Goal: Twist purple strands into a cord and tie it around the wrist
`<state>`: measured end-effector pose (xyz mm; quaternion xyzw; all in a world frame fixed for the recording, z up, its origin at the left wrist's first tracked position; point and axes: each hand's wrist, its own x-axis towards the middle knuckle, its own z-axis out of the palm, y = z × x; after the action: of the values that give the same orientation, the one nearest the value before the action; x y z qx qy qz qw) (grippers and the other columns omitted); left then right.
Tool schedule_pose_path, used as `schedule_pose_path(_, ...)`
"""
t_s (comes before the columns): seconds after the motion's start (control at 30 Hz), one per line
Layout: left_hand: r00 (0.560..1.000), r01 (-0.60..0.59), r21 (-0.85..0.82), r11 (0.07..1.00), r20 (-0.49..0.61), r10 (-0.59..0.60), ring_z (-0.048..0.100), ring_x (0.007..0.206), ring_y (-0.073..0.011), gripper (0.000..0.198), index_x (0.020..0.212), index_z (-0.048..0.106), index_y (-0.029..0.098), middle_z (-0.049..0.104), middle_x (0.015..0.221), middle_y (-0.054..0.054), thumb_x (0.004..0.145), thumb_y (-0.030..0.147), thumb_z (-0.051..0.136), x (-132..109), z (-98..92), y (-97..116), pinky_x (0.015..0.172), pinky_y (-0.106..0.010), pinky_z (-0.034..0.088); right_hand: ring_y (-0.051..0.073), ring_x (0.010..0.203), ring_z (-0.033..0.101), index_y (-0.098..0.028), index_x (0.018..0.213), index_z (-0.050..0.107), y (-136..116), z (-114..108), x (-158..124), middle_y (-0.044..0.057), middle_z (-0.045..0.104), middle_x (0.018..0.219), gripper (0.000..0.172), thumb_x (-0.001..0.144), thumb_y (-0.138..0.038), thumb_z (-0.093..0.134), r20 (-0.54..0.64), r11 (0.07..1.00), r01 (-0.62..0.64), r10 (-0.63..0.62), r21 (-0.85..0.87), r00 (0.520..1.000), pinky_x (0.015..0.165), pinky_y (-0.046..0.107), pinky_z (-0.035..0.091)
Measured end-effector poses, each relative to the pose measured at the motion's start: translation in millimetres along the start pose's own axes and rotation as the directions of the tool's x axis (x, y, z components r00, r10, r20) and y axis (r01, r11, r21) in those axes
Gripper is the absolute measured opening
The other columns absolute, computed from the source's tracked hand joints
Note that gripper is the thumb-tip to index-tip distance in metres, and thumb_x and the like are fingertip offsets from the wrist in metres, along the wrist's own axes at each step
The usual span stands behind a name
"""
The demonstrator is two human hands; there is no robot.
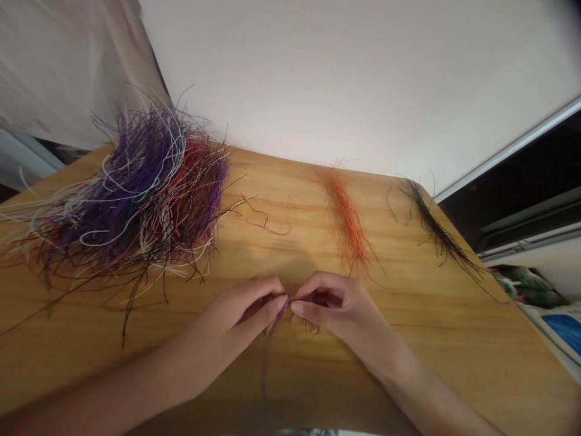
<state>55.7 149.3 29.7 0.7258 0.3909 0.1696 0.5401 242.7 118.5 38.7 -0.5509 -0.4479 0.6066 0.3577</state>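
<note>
Dark purple strands (282,304) pinched between both hands, just above the wooden tabletop (408,345), loose tail hanging toward the near edge. Left hand (240,318) closed on the strands; right hand (338,306) likewise closed, fingertips meeting at the pinch. Tangled multicoloured strand heap (136,200) well left; orange bundle (347,224) and black bundle (438,233) ahead. Blue-printed sheet (560,333) beyond the table corner, lettering unreadable.
</note>
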Motion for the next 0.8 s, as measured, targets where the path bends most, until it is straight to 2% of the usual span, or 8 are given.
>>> schedule_pose_path(0.1, 1.000, 0.003, -0.049, 0.999, -0.013, -0.003, 0.040, 0.056, -0.0090, 0.030, 0.068, 0.051, 0.018, 0.043, 0.060, 0.006, 0.092, 0.036, 0.046, 5.2, 0.1, -1.7, 0.053, -0.020, 0.031, 0.010, 0.063, 0.056, -0.017, 0.074, 0.068, -1.4, 2.7, -2.2, 0.000, 0.063, 0.071, 0.006, 0.078, -0.021, 0.070, -0.079, 0.957, 0.193, -0.214, -0.217, 0.974, 0.058, 0.023, 0.044)
schedule_pose_path(0.17, 0.999, 0.034, -0.150, 0.988, -0.014, -0.036, 0.040, 0.052, -0.0084, 0.029, 0.068, 0.052, 0.017, 0.043, 0.056, 0.006, 0.089, 0.038, 0.049, 7.7, 1.7, -2.8, 0.049, -0.020, 0.031, 0.010, 0.067, 0.055, -0.017, 0.076, 0.069, -1.4, 4.4, -4.1, 0.000, 0.059, 0.076, 0.005, 0.079, -0.013, 0.067, -0.115, 0.850, 0.358, -0.430, -0.387, 0.896, 0.062, 0.023, 0.045)
schedule_pose_path(0.23, 0.997, 0.076, -0.287, 0.955, 0.003, -0.078, 0.044, 0.050, -0.0084, 0.030, 0.070, 0.054, 0.017, 0.047, 0.055, 0.006, 0.087, 0.041, 0.051, 9.1, 3.9, -2.8, 0.047, -0.019, 0.035, 0.009, 0.067, 0.053, -0.017, 0.077, 0.069, 0.0, 5.8, -6.9, -0.001, 0.056, 0.077, 0.009, 0.080, -0.009, 0.067, -0.121, 0.722, 0.456, -0.591, -0.520, 0.797, 0.062, 0.022, 0.045)
schedule_pose_path(0.33, 0.991, 0.125, -0.393, 0.911, 0.016, -0.129, 0.046, 0.045, -0.0084, 0.035, 0.068, 0.054, 0.017, 0.051, 0.054, 0.004, 0.086, 0.047, 0.053, 9.0, 5.6, 0.6, 0.042, -0.018, 0.035, 0.009, 0.068, 0.055, -0.018, 0.085, 0.070, 4.5, 7.8, -13.6, 0.000, 0.056, 0.078, 0.012, 0.083, -0.007, 0.066, -0.088, 0.537, 0.508, -0.740, -0.673, 0.666, 0.062, 0.022, 0.046)
schedule_pose_path(0.4, 0.990, 0.132, -0.408, 0.903, 0.003, -0.144, 0.044, 0.042, -0.0075, 0.040, 0.063, 0.053, 0.016, 0.051, 0.052, 0.004, 0.084, 0.050, 0.056, 7.6, 5.2, 3.9, 0.038, -0.017, 0.031, 0.011, 0.071, 0.058, -0.019, 0.094, 0.069, 7.5, 9.5, -19.2, 0.001, 0.059, 0.082, 0.016, 0.085, -0.007, 0.065, -0.036, 0.434, 0.527, -0.795, -0.731, 0.606, 0.065, 0.024, 0.047)
schedule_pose_path(0.47, 0.991, 0.112, -0.410, 0.905, -0.021, -0.132, 0.043, 0.042, -0.0068, 0.041, 0.061, 0.054, 0.015, 0.051, 0.052, 0.003, 0.084, 0.049, 0.058, 5.6, 4.3, 6.1, 0.038, -0.016, 0.031, 0.012, 0.073, 0.060, -0.020, 0.098, 0.069, 9.0, 11.7, -24.2, 0.002, 0.061, 0.085, 0.018, 0.085, -0.008, 0.064, -0.001, 0.396, 0.533, -0.803, -0.748, 0.596, 0.066, 0.025, 0.049)
schedule_pose_path(0.6, 0.992, 0.057, -0.367, 0.929, -0.080, -0.093, 0.041, 0.044, -0.0057, 0.037, 0.067, 0.059, 0.015, 0.048, 0.051, 0.005, 0.089, 0.045, 0.054, 2.7, 4.6, 6.2, 0.041, -0.015, 0.031, 0.014, 0.068, 0.059, -0.019, 0.093, 0.069, 8.7, 17.5, -28.1, 0.003, 0.063, 0.078, 0.013, 0.085, -0.010, 0.065, 0.028, 0.391, 0.537, -0.789, -0.748, 0.613, 0.061, 0.028, 0.049)
schedule_pose_path(0.8, 0.985, 0.095, -0.338, 0.936, -0.104, -0.138, 0.040, 0.040, -0.0075, 0.036, 0.067, 0.055, 0.016, 0.043, 0.044, 0.006, 0.088, 0.046, 0.052, 2.5, 7.2, 6.6, 0.039, -0.016, 0.029, 0.013, 0.060, 0.057, -0.015, 0.081, 0.070, 8.7, 24.3, -24.5, 0.004, 0.064, 0.069, 0.013, 0.085, -0.006, 0.062, 0.117, 0.295, 0.546, -0.794, -0.784, 0.596, 0.058, 0.026, 0.047)
